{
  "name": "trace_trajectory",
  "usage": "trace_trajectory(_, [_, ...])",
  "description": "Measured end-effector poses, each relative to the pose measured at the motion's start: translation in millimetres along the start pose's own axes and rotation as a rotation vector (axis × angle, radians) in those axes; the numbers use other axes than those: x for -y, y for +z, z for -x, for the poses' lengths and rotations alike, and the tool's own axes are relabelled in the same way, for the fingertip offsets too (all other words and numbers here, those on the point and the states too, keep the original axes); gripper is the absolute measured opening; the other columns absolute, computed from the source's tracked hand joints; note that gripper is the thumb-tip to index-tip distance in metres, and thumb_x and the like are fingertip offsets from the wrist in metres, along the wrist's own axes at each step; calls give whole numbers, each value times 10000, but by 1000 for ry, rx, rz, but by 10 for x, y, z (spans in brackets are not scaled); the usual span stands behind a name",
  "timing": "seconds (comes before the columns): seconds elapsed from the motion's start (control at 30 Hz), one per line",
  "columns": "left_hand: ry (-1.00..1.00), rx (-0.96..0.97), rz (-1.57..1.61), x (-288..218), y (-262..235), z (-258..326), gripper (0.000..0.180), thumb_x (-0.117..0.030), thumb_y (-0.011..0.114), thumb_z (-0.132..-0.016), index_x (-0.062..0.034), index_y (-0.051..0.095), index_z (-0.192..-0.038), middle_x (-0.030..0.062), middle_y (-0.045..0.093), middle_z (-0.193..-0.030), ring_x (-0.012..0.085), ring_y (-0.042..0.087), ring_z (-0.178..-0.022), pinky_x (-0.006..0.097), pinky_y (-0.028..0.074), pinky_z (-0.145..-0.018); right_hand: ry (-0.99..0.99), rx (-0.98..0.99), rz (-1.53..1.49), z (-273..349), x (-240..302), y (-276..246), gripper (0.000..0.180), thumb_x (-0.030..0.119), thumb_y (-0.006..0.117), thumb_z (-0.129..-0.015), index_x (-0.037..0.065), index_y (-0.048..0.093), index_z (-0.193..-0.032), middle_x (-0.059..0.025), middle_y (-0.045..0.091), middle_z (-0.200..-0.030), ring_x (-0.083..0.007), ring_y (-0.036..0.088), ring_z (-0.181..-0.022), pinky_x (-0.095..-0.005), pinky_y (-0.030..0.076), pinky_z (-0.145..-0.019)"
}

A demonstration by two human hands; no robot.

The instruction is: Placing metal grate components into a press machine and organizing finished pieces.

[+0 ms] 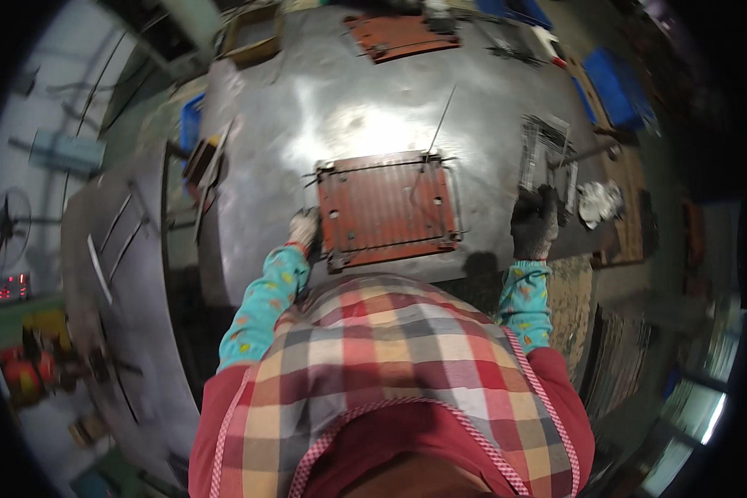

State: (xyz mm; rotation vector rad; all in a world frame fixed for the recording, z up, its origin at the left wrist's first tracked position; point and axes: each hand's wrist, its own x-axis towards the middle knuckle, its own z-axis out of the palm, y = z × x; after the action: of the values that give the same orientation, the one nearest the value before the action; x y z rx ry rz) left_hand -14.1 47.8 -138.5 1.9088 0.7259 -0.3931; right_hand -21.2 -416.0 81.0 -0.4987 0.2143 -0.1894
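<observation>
In front of me a rust-red ribbed metal plate (388, 207) lies on the steel table, with dark rods along its edges and pegs at its corners. A thin wire (442, 120) sticks up at an angle from its far right part. My left hand (305, 229), in a pale glove, is at the plate's left edge with its fingers curled in; what they grip is too small to make out. Off to the right, my right hand (535, 224), in a dark grey glove, reaches with parted fingers to the near end of a pile of thin wire frames (544, 149).
A bar-like tool (588, 154) and a crumpled silvery bundle (599, 204) are by the wire pile. Another red plate (402, 37) lies at the table's far edge. A box (253, 35) stands far left, a blue bin (618, 87) far right. Left is a side table (120, 282) with metal strips.
</observation>
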Motion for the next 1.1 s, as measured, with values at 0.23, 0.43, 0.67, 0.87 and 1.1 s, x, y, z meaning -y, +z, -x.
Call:
trace_trajectory(0.23, [-54, -32, 63, -536, -139, 544, 615, -550, 604, -794, 19, 579, -1024, 113, 599, -741, 236, 568, -595, 364, 449, -536, 270, -217, 463, 574, -1016, 304, 217, 285, 602, -850, 83, 540, -900, 29, 374, -532, -102, 387, -477, -242, 273, -430])
trace_trajectory(0.43, [-86, -18, -191, -865, -281, 840, 690, -540, 699, -679, 40, 594, -1037, 231, 628, -985, 328, 613, -928, 395, 482, -792, 105, -153, 801, 753, -1501, 247, 239, 270, 542, -893, 42, 546, -962, -16, 412, -509, -131, 404, -435, -284, 295, -409])
trace_trajectory(0.67, [-36, 3, -251, -1048, -297, 1032, 722, -506, 745, -614, 65, 588, -1029, 252, 622, -1017, 358, 604, -979, 400, 479, -855, -212, 13, 1194, 737, -1745, -57, 278, 284, 508, -927, 11, 536, -968, -41, 402, -473, -138, 421, -397, -296, 324, -394])
trace_trajectory(0.87, [-60, -98, -404, -985, -195, 939, 643, -456, 731, -647, 53, 592, -1014, 241, 635, -983, 350, 626, -921, 404, 499, -822, 28, 155, 1942, 527, -1231, 3, 487, 395, 487, -917, 1, 505, -1204, -227, 606, -1084, -397, 595, -928, -445, 457, -767])
trace_trajectory(1.1, [19, -7, -247, -840, -271, 895, 606, -479, 703, -677, 35, 598, -981, 229, 647, -929, 356, 628, -892, 417, 494, -803, 2, -304, 1866, -62, -779, -1063, 544, 402, 587, -860, -2, 505, -1214, -222, 597, -1137, -351, 571, -1058, -388, 445, -872])
